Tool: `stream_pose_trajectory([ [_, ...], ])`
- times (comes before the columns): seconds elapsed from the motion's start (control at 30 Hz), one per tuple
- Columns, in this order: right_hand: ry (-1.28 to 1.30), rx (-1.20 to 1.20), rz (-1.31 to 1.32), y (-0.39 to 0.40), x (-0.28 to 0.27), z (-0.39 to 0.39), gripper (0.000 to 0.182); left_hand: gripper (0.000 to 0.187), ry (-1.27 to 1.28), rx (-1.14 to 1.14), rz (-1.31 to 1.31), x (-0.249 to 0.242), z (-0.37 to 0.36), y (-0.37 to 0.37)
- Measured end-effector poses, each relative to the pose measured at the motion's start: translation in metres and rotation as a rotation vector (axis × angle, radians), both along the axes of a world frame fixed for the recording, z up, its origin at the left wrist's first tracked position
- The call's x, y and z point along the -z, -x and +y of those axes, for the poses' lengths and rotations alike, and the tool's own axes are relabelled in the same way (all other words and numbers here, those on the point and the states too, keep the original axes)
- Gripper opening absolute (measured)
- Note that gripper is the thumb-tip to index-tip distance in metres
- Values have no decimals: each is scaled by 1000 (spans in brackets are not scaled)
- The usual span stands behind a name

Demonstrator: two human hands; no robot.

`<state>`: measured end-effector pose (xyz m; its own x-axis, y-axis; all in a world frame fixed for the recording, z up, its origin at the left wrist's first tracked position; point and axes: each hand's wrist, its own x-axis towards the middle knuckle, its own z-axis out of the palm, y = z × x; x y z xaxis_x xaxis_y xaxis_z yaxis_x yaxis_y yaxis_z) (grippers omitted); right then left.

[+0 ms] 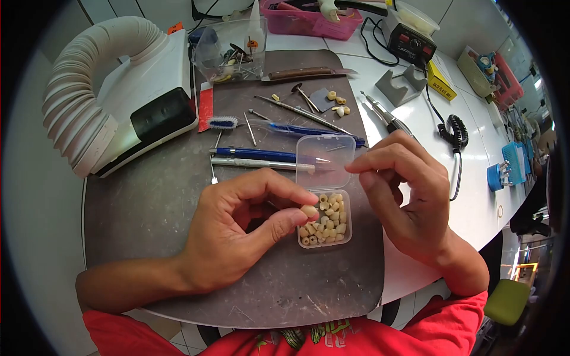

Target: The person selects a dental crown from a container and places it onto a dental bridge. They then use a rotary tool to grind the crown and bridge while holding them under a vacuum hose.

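Observation:
Between the thumb and index fingertip of my left hand (240, 228) is a small cream dental crown (309, 211), just over the left edge of a clear plastic box (349, 228). Several similar crowns (326, 223) fill that box, some showing their hollow undersides. Its hinged lid (323, 155) stands open on the far side. My right hand (412, 190) is raised right of the lid with thumb and index fingertip brought together; whether anything tiny sits between them is hidden. The other right fingers are curled.
Beyond the box lie a blue mechanical pencil (255, 155), metal tools, a small brush (223, 123) and a wooden-handled knife (300, 73). A white flexible duct (77, 89) stands left. At right are a handpiece (389, 115), its grey stand (401, 86) and a coiled cord (456, 133).

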<state>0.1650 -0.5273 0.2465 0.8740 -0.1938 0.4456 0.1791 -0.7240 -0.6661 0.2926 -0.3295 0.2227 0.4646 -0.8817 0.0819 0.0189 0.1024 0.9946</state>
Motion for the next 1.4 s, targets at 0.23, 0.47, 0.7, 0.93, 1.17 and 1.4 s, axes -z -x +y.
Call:
stream_pose_trajectory([
  [0.23, 379, 6, -192, 3, -3, -12, 38, 17, 79, -24, -66, 6, 1, -3],
  [0.47, 519, -147, -39, 3, -10, -10, 28, 19, 67, -11, -117, 5, 2, -4],
  [0.7, 494, -235, 109, 4, -3, -10, 22, 25, -54, 65, -343, 0, 1, -5],
  [0.93, 452, -253, 73, 3, 0, -8, 31, 34, -51, 26, -357, 5, -1, -4],
  [1.17, 421, -325, 162, 5, -4, -13, 34, 32, -55, 1, -500, -3, 2, -1],
  [1.4, 402, -352, 176, 6, -2, -11, 38, 35, -103, 35, -737, -4, 1, 4],
])
